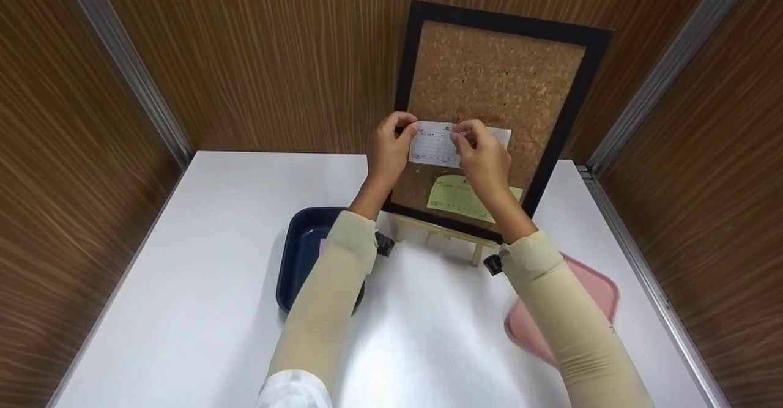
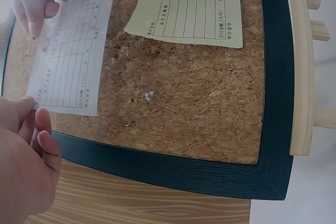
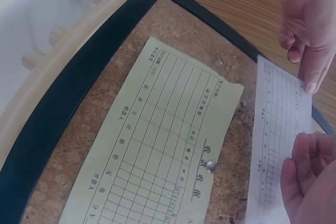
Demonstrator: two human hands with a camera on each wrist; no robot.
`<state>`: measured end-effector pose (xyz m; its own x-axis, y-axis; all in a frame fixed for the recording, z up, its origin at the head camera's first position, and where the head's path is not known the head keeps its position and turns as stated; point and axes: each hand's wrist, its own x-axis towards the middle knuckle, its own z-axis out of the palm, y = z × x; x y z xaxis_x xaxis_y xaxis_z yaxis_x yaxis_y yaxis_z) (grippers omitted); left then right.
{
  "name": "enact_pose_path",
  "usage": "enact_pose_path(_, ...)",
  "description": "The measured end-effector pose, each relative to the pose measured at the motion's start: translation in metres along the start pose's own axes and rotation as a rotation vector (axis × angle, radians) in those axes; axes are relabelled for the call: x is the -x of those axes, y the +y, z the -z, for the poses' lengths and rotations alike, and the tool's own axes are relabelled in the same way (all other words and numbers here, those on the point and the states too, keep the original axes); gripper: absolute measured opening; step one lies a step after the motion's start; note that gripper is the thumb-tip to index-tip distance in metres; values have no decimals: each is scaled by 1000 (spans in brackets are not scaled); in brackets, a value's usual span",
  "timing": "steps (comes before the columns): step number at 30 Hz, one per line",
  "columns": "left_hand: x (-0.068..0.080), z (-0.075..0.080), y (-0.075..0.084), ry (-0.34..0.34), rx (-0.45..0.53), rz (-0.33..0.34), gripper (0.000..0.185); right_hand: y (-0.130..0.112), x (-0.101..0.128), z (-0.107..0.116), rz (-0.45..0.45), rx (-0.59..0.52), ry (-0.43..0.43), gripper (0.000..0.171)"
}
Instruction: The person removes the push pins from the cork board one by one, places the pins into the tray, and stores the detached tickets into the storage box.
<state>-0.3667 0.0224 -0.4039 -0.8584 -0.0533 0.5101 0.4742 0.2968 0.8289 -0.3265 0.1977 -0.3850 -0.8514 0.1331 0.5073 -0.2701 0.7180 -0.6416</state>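
A black-framed cork board (image 1: 489, 71) leans on a wooden easel (image 1: 437, 232). A white printed slip (image 1: 435, 145) lies against the cork, with both hands on it. My left hand (image 1: 391, 142) pinches the slip's left edge, and its fingertips (image 2: 31, 114) meet the slip's corner (image 2: 68, 51). My right hand (image 1: 474, 145) curls its fingers over the slip's top middle; its fingers (image 3: 307, 166) cover the white slip (image 3: 275, 140). Below it, a metal pin (image 3: 211, 167) fixes a pale green slip (image 1: 456, 200) to the cork.
A dark blue tray (image 1: 300, 255) sits on the white table (image 1: 202, 285) left of the easel, partly under my left sleeve. A pink tray (image 1: 596, 292) lies on the right under my right forearm. Wood-panelled walls close in behind and at both sides.
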Motion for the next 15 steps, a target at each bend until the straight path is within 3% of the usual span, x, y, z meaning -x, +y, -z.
enact_pose_path(8, 9, 11, 3, -9, 54, -5, 13, -6, 15, 4, 40, -67, -10, 15)
enact_pose_path(15, 28, 27, 1, -6, 44, 28, 15, 1, 35, 15, 100, -148, 23, 13)
